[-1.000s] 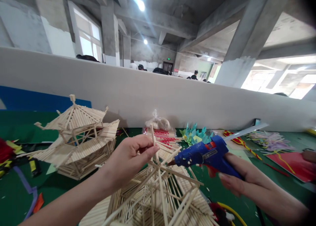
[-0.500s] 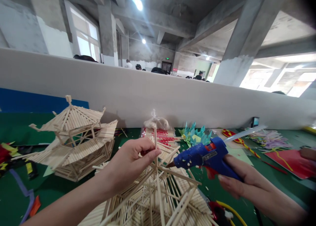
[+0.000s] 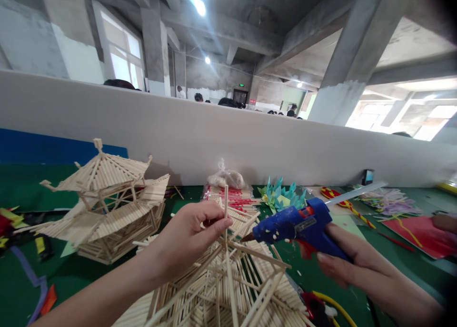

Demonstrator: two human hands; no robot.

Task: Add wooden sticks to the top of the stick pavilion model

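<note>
Over the green tabletop [image 3: 73, 274], through the head camera, I have the left hand [image 3: 196, 236] with thumb and forefinger pinched together on a slim wooden stick [image 3: 226, 201], no gap left beyond its thickness. That stick stands nearly upright, its lower end at the point where several sticks meet on top of the stick framework [image 3: 214, 289], which sits front and centre below my view. My right hand [image 3: 352, 260] is wrapped around the handle of a blue glue gun [image 3: 285, 224]; I cannot tell how hard the trigger is pressed. Its nozzle points left, just beside the junction, though I can't make out whether it touches wood. A clear glue stick [image 3: 357, 193] juts from the gun's rear. To the left I see a roofed stick pavilion [image 3: 103, 172]; behind the gun, a teal paper flower [image 3: 282, 197] near a white partition [image 3: 285, 146].
</note>
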